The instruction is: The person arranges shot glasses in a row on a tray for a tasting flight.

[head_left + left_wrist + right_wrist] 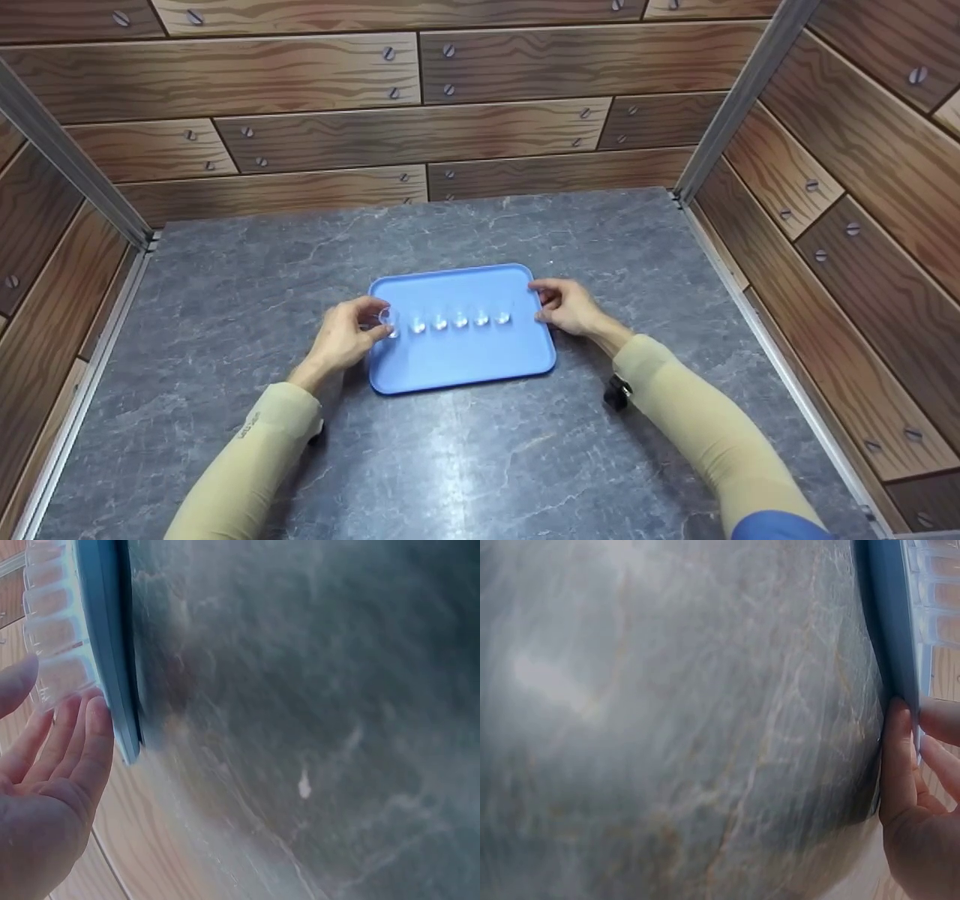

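A blue tray (pixel 457 365) lies on the dark marbled tabletop. Across its middle runs a row of several small clear cups (pixel 461 319). At the left end of the row, my left hand (pixel 346 335) pinches the last clear cup (pixel 64 675) between thumb and fingers; the cup stands at the tray's left side. The right hand (pixel 574 306) grips the tray's right rim, with fingers on both sides of the edge in the right wrist view, where the tray's side (pixel 892 607) shows.
Wood-patterned panels (pixel 315 71) enclose the table at the back and on both sides. Grey metal posts (pixel 739 105) stand at the back corners. The marbled tabletop (pixel 450 457) extends around the tray.
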Action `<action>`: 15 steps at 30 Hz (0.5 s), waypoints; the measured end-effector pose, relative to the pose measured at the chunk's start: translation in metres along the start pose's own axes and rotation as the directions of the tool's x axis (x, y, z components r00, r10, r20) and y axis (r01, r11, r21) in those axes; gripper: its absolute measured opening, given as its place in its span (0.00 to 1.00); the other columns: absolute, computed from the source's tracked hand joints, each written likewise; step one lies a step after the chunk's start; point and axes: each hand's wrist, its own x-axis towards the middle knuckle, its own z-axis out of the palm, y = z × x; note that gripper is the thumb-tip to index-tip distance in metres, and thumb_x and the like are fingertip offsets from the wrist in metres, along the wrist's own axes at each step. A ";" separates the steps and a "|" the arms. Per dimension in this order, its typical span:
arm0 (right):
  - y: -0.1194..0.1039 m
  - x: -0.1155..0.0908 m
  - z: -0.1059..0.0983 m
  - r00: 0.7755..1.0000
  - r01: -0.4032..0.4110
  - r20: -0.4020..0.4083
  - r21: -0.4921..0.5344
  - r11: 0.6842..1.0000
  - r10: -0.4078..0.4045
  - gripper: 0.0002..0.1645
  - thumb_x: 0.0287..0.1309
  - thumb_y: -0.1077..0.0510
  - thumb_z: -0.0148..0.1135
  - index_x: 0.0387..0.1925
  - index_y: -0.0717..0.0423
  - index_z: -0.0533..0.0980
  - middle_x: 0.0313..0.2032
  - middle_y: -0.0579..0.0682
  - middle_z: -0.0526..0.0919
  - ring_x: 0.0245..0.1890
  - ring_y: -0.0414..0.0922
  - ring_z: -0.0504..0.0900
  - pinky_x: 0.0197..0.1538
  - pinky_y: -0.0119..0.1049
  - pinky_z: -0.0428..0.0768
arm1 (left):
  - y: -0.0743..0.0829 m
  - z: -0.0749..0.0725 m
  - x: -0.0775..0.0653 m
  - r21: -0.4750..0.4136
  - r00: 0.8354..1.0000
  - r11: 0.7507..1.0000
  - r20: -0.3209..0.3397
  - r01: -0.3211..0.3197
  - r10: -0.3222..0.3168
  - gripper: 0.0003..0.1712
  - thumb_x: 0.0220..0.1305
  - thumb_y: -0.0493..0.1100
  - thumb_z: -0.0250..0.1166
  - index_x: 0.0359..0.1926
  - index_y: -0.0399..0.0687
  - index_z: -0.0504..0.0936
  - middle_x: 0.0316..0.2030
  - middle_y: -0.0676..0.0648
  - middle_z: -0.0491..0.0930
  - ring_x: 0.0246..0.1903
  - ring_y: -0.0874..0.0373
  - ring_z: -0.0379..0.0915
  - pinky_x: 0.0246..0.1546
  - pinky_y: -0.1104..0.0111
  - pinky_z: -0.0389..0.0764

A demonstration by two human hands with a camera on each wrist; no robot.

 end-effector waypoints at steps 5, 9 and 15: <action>0.000 0.000 0.000 1.000 -0.011 -0.009 -0.009 1.000 0.010 0.36 0.61 0.72 0.75 0.72 0.66 0.80 0.49 0.59 0.85 0.40 0.40 0.82 0.41 0.23 0.81 | 0.002 0.002 0.001 0.003 1.000 1.000 -0.007 0.007 -0.007 0.23 0.72 0.37 0.75 0.64 0.36 0.87 0.59 0.33 0.91 0.57 0.37 0.92 0.64 0.45 0.90; -0.001 0.000 0.003 1.000 -0.007 -0.029 -0.007 1.000 0.007 0.36 0.61 0.72 0.75 0.72 0.65 0.80 0.49 0.61 0.86 0.40 0.41 0.83 0.41 0.22 0.81 | 0.002 0.001 0.001 0.005 1.000 1.000 -0.012 0.019 -0.019 0.25 0.71 0.39 0.76 0.65 0.37 0.86 0.61 0.33 0.91 0.58 0.37 0.91 0.65 0.44 0.90; -0.005 0.002 -0.003 0.991 0.057 -0.111 -0.126 0.990 -0.071 0.27 0.66 0.65 0.71 0.66 0.65 0.84 0.44 0.61 0.91 0.36 0.41 0.86 0.40 0.26 0.82 | -0.002 -0.012 0.005 0.026 0.994 1.000 -0.103 -0.018 0.020 0.25 0.74 0.45 0.74 0.65 0.36 0.86 0.61 0.32 0.90 0.60 0.34 0.90 0.64 0.42 0.90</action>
